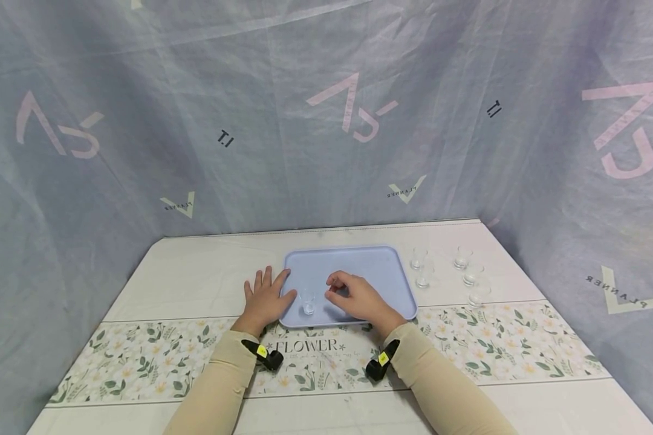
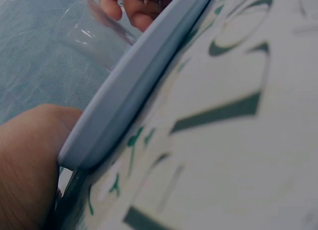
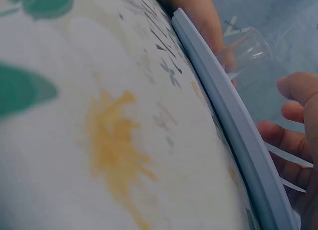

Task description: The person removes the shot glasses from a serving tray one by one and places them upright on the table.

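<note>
A small clear glass [image 1: 308, 305] stands upright near the front left corner of a light blue tray [image 1: 359, 260]. My left hand [image 1: 265, 302] lies at the tray's left edge with its fingers spread and the thumb pointing toward the glass. Over the tray, to the right of the glass, is my right hand [image 1: 356, 296]; its fingers are loosely bent and hold nothing. A gap shows between the right fingertips and the glass [image 3: 254, 47] in the right wrist view. The left wrist view shows the same glass [image 2: 92, 34] behind the tray rim [image 2: 114, 86].
Several more clear glasses stand right of the tray, two close beside it, including this glass [image 1: 424, 276], and others farther right, including this one [image 1: 473, 275]. A floral band [image 1: 163, 356] crosses the white tablecloth [image 1: 196, 272]. Grey printed curtains [image 1: 283, 121] enclose the table.
</note>
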The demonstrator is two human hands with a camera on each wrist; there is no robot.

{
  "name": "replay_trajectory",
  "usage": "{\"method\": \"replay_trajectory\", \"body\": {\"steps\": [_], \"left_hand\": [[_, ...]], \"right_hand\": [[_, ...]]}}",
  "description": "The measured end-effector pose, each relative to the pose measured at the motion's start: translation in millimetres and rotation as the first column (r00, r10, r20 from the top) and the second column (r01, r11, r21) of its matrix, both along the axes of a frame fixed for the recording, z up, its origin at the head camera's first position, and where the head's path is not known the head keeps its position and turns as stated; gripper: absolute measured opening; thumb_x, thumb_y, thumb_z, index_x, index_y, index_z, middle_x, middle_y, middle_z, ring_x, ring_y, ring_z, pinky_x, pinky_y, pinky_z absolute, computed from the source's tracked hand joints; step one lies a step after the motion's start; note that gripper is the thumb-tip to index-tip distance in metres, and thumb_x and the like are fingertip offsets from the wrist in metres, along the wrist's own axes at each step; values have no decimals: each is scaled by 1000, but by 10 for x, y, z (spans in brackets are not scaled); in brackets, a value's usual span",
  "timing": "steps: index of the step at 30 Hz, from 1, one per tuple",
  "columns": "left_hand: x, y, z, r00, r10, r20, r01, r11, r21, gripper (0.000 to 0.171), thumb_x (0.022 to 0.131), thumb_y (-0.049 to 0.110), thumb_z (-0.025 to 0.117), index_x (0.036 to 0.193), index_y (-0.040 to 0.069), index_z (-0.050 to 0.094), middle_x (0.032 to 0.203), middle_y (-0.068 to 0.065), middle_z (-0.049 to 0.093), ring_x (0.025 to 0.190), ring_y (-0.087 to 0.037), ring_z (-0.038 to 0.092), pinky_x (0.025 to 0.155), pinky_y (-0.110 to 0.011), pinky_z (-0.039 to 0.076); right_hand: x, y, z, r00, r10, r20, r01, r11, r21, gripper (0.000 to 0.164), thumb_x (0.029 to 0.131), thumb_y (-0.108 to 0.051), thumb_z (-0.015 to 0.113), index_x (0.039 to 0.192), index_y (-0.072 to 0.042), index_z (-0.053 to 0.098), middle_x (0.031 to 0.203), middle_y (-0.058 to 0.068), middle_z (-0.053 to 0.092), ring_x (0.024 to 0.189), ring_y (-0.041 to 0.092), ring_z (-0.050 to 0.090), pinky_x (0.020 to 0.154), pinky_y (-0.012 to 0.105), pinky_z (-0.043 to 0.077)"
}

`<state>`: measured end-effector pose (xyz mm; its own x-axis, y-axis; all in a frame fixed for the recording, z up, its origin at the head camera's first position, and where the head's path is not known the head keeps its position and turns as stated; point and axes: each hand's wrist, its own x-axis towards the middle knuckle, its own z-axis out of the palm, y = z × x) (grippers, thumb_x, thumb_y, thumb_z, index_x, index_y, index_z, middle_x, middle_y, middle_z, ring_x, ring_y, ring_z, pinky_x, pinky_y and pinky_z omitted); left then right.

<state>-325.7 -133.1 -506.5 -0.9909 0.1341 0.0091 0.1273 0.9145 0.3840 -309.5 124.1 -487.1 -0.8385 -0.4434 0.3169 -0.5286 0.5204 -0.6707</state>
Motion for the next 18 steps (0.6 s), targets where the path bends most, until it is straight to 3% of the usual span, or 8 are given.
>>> {"method": "replay_trajectory", "body": {"steps": [10, 18], "left_hand": [[-3, -30, -26, 1000, -2, -17, 2, 1000, 1, 69, 101, 49, 49, 160, 18, 34, 166, -26, 12, 152, -48, 3, 115, -71, -3], [1, -12, -12, 1000, -11, -17, 10, 1000, -14, 69, 101, 52, 49, 160, 19, 34, 166, -26, 12, 152, -48, 4, 115, -72, -1]], "right_hand": [[23, -177, 30, 996, 44, 80, -47, 998, 41, 52, 95, -36, 69, 136, -8, 54, 120, 8, 70, 114, 26, 64, 99, 47, 49], [25, -347, 28, 998, 62, 31, -65, 991, 114, 51, 92, -42, 73, 130, -11, 58, 114, 5, 71, 109, 22, 66, 95, 43, 52]]}}
